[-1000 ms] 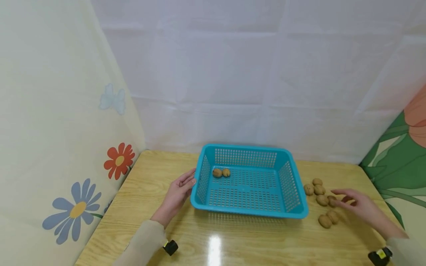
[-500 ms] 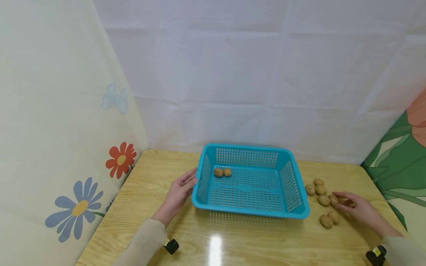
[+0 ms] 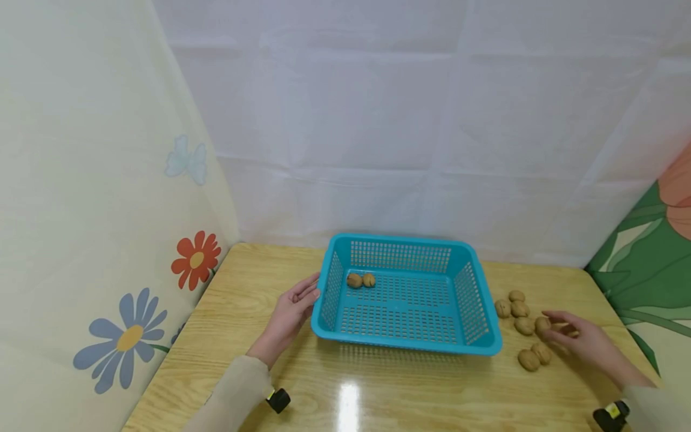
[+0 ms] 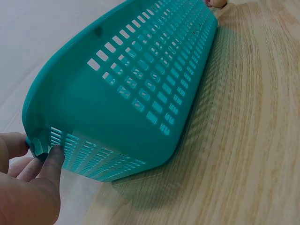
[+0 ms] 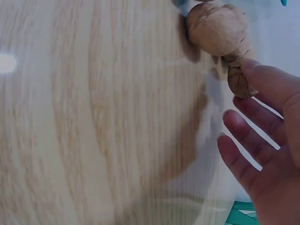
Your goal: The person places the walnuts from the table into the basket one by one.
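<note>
A blue plastic basket [image 3: 396, 350] with slotted walls stands on the table, two walnuts [image 3: 354, 280] lying inside near its left end. My left hand [image 3: 286, 315] holds the basket's left rim; in the left wrist view, the thumb is above the rim and the fingers [image 4: 52, 164] are against the wall below. To the right of the basket, my right hand [image 3: 580, 343] pinches a walnut [image 3: 542, 325] between thumb and forefinger. In the right wrist view this walnut [image 5: 239, 83] shows between the fingertips, while the other fingers are spread, holding nothing.
Several loose walnuts [image 3: 520, 309] lie between the basket and my right hand, with a pair [image 3: 528, 360] nearer the front. The wooden table [image 3: 302, 384] ends at a white cloth [image 3: 345, 150] behind. Flower-printed cloths [image 3: 129, 336] hang at both sides.
The right thumb and forefinger have closed around one walnut, which now sits slightly apart from its neighbour. The left hand and basket stay in place; the head view shifted slightly.
</note>
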A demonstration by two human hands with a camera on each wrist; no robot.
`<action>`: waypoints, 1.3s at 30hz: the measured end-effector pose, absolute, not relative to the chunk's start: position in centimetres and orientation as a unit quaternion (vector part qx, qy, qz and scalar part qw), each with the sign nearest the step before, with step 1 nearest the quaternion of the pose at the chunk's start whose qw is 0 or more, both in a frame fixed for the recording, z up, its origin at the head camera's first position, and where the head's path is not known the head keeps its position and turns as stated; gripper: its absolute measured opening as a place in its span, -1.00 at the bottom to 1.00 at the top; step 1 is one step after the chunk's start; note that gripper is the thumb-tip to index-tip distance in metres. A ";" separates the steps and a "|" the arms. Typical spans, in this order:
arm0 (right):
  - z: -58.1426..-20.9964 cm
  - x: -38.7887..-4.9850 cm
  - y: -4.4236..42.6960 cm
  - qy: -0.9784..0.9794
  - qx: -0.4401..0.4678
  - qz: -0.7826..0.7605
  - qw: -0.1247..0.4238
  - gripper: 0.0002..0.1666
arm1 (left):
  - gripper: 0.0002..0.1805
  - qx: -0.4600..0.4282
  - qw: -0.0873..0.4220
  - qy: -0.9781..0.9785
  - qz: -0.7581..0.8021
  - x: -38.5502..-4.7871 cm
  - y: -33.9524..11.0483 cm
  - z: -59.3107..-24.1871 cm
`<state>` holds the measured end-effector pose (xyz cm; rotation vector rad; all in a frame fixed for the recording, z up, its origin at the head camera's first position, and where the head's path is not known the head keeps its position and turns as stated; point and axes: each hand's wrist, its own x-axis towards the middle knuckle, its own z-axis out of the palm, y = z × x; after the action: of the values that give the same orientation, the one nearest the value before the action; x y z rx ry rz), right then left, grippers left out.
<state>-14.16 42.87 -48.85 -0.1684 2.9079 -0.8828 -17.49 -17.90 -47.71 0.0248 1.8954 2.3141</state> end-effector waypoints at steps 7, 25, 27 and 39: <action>-47.7 -13.6 42.1 0.949 -0.058 -0.310 0.030 -0.39 | -0.43 -0.004 0.085 0.624 0.777 -17.6 -18.0 -47.7; -43.9 -14.6 37.4 0.933 -0.090 -0.347 0.032 -0.37 | -0.41 -0.002 0.091 0.628 0.773 -17.7 -18.0 -47.7; -43.5 -14.9 36.7 0.931 -0.097 -0.349 0.028 -0.39 | -0.41 -0.003 0.090 0.629 0.772 -17.7 -18.0 -47.7; -41.1 -17.3 31.1 0.917 -0.135 -0.374 0.044 -0.40 | -0.44 -0.015 0.083 0.639 0.765 -17.8 -17.9 -47.7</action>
<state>-17.30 31.15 -41.08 -0.4129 2.8025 -1.1419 -17.84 -17.90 -47.66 -0.0445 1.9078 2.2837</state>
